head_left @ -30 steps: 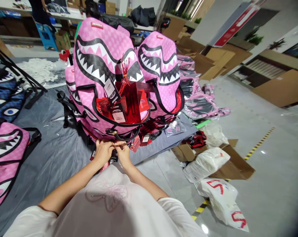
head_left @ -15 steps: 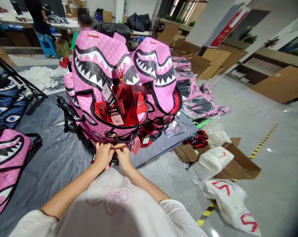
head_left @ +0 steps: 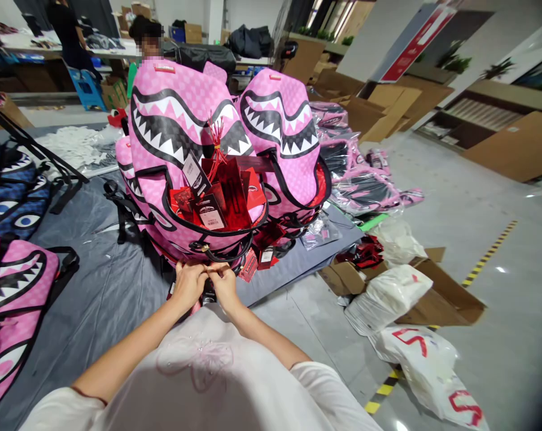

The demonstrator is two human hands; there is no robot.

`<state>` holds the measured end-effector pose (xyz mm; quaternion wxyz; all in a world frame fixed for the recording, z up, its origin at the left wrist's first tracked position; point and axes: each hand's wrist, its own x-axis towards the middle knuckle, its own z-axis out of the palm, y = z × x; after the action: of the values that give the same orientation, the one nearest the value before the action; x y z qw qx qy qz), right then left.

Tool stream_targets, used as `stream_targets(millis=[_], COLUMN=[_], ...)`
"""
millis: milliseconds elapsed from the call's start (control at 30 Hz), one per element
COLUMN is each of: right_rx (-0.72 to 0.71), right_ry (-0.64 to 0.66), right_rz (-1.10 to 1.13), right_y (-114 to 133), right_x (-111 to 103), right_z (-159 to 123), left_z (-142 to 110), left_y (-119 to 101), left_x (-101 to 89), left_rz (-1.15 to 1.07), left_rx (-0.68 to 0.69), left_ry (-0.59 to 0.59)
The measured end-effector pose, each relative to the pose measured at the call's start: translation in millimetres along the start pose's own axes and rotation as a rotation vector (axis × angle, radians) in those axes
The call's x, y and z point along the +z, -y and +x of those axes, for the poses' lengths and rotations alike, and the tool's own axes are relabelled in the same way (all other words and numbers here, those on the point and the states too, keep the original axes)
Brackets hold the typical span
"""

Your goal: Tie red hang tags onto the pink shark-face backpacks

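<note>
Two pink backpacks with shark-mouth prints, the nearer backpack and another backpack to its right, stand on the grey-covered table. Red and black hang tags with a bundle of red strings fill the nearer one's open front. Against its lower near edge, my left hand and my right hand meet, thumbs and fingers pinched together. Whatever is between the fingertips is too small and covered to make out. More red tags dangle just right of my right hand. Dark and red pieces show partly below the hands.
Pink backpacks and blue backpacks lie at the left. Plastic-wrapped pink bags are piled at the right. Cardboard boxes and white plastic bags sit on the floor. Two people are in the background, one beside a blue stool.
The view has shifted slightly. My hands stay pinched together at the same spot by the backpack's lower edge; the bags and tags have not visibly moved.
</note>
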<state>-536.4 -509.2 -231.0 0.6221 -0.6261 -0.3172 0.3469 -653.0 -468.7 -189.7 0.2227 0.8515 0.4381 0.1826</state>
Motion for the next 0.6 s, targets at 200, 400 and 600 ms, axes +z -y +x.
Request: stream_targets(millis=[200,400,600], right_rx=[-0.009,-0.029,-0.248], right_ry=[0.002,0.184,0.32], right_rz=[-0.016,-0.049,-0.458], right_y=[1.1,12.4,96.7], right_x=[0.4,-19.9,-95.6], right_z=[-1.7,12.8,49.1], left_z=[2.1,0.3,-0.3], left_y=[-3.8,-10.4,-43.4], left_x=[4.9,-15.1,-101.8], left_rz=[0.14,0.072,-0.099], left_rx=[-0.103,-0.035,0.135], left_ry=[-0.02,0.06,-0.146])
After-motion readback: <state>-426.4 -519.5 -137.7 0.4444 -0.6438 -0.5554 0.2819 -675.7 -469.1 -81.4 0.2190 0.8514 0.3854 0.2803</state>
